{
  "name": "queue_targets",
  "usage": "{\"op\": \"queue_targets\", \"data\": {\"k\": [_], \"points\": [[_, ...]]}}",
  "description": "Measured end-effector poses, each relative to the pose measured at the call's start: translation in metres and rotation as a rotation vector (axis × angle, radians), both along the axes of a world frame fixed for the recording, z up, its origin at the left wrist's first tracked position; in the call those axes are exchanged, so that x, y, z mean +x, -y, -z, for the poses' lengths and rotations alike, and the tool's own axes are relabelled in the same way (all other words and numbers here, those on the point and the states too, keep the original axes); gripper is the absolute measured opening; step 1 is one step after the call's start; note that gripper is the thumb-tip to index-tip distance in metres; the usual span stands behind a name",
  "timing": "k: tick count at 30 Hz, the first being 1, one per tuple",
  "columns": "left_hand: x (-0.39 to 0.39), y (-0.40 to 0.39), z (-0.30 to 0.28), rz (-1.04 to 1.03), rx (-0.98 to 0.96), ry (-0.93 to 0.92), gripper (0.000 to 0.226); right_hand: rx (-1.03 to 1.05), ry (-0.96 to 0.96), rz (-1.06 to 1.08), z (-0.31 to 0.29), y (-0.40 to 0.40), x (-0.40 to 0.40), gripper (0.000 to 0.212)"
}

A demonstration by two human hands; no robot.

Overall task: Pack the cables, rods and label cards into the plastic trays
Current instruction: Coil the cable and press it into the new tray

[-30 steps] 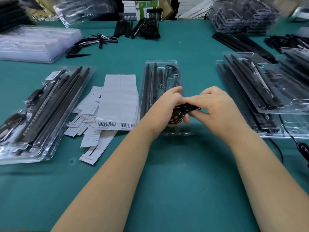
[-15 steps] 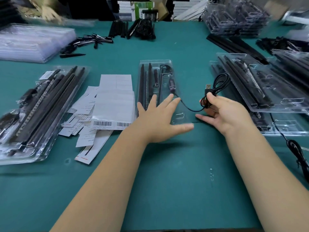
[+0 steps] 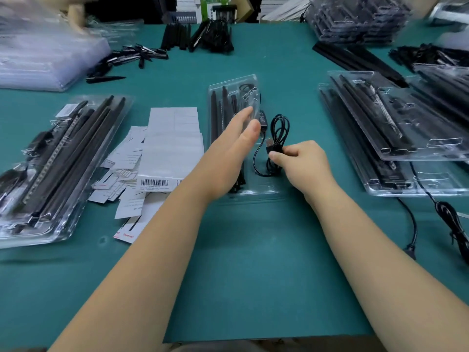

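A clear plastic tray (image 3: 232, 83) lies in the middle of the green table with black rods (image 3: 214, 110) along its left side. My right hand (image 3: 303, 163) pinches a coiled black USB cable (image 3: 279, 130) over the tray's right half; a strand of the cable runs up to a small controller. My left hand (image 3: 234, 151) hovers over the tray with straight fingers and holds nothing. White label cards (image 3: 168, 148) with barcodes lie in a loose pile left of the tray.
A filled tray (image 3: 54, 161) sits at the left, and stacked filled trays (image 3: 396, 128) at the right. Loose black cables (image 3: 454, 224) trail at the right edge. Black rods and clips (image 3: 200, 38) lie at the back, with clear bags (image 3: 45, 57) at the back left.
My right hand brought the coiled cable back left and down over the tray. My left hand lifted off the tray and slid forward along it.
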State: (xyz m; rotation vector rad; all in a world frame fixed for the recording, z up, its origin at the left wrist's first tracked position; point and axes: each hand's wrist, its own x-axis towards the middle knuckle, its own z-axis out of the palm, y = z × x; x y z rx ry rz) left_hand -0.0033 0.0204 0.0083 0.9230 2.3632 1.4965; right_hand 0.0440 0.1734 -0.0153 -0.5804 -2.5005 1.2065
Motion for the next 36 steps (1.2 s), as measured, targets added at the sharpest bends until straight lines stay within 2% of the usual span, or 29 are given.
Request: {"op": "queue_targets", "data": {"k": [2,8,12,14,21,24,26,29,33,36], "points": [[0.005,0.008,0.0,-0.003,0.064,0.013,0.08,0.154,0.069,-0.021,0.0,0.002,-0.001,0.045],[0.01,0.002,0.005,-0.049,0.022,-0.034,0.083,0.476,0.15,-0.088,0.0,0.005,0.006,0.032],[0.005,0.014,0.009,-0.012,-0.218,-0.18,0.084,0.801,0.21,-0.055,0.002,0.018,0.01,0.044],[0.005,0.017,0.011,0.012,-0.28,-0.241,0.076,0.875,0.263,-0.063,0.003,0.021,0.011,0.049],[0.008,0.015,0.011,0.039,-0.355,-0.288,0.072,0.489,0.135,0.021,0.002,0.011,0.016,0.045],[0.008,0.014,0.012,0.046,-0.374,-0.287,0.074,0.479,0.138,0.069,0.007,0.013,0.016,0.033],[0.008,0.014,0.011,0.045,-0.379,-0.281,0.074,0.445,0.067,0.103,0.009,0.013,0.016,0.031],[0.009,0.015,0.012,0.049,-0.381,-0.268,0.075,0.37,-0.045,0.069,0.007,0.007,0.017,0.025],[0.009,0.014,0.013,0.059,-0.386,-0.266,0.076,0.358,0.026,-0.011,0.004,0.0,0.022,0.029],[0.007,0.015,0.014,0.055,-0.353,-0.238,0.074,0.128,-0.039,-0.082,0.004,0.0,0.027,0.031]]}}
